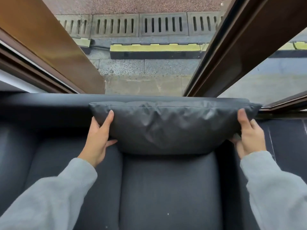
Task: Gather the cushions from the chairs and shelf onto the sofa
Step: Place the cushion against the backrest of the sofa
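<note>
A dark grey cushion point(169, 125) stands upright on the dark grey sofa point(166, 188), leaning against the backrest at the right end of the seat. My left hand point(98, 138) grips its left side, thumb on the front face and fingers tucked under the lower corner. My right hand point(249, 135) holds its right side the same way. Both grey sleeves reach in from the bottom corners.
Behind the backrest point(41, 100) is a glass wall with brown frames point(216, 52) and a bronze pillar point(46, 39). Outside lie paving, a yellow-edged kerb point(156, 47) and drain grates point(116, 25). Dark floor point(289, 138) shows right of the sofa.
</note>
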